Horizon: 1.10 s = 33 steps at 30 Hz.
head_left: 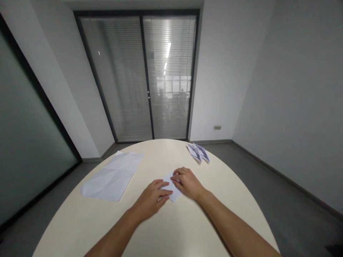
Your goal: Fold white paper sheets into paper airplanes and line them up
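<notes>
A small white piece of folded paper (pixel 174 193) lies on the table between my two hands, partly covered by fingers. My left hand (pixel 153 200) reaches in from the left, fingers stretched out and apart, their tips resting on the paper's left side. On the opposite side, my right hand (pixel 188 182) has its fingers bent and closed on the paper's upper right edge. How the fold runs under the fingers is hidden.
A large creased white sheet (pixel 114 176) lies on the left of the round cream table (pixel 166 153). Near the far right edge stand folded paper pieces (pixel 198 152) with dark shaded faces. Beyond are a glazed door with blinds (pixel 122 89) and grey walls.
</notes>
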Motion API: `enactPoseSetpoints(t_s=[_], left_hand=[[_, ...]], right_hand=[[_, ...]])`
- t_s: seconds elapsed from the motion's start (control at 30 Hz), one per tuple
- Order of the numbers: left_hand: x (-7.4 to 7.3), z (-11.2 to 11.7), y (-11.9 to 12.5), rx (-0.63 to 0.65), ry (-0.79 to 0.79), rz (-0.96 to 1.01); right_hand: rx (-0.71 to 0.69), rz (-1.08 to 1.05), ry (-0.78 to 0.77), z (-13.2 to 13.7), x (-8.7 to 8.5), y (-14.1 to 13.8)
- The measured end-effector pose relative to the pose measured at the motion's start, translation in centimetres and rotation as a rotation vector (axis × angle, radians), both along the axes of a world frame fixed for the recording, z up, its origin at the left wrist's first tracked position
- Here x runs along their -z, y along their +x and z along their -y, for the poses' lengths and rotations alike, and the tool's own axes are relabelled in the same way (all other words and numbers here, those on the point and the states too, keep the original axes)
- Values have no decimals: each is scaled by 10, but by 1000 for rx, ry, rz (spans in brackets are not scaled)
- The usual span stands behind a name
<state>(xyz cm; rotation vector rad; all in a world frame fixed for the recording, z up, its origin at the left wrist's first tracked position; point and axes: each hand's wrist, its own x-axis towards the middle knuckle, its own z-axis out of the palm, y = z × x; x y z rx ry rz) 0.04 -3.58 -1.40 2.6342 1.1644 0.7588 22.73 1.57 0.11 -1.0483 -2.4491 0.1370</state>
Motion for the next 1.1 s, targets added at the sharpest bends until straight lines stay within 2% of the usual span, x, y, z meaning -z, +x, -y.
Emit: enactPoseSetpoints(t_s=[0.17, 0.33, 0.6, 1.1], left_hand=[[3, -6, -5, -110, 12, 13], [4, -11, -15, -104, 14, 35], [-1, -9, -18, -60, -9, 30], [-4, -8, -15, -37, 47, 30]], right_hand=[[-139, -12, -64, 4, -2, -3], [-213, -3, -87, 8, -5, 1], [-225, 46, -148, 13, -14, 1], [-244, 76, -69, 13, -12, -4]])
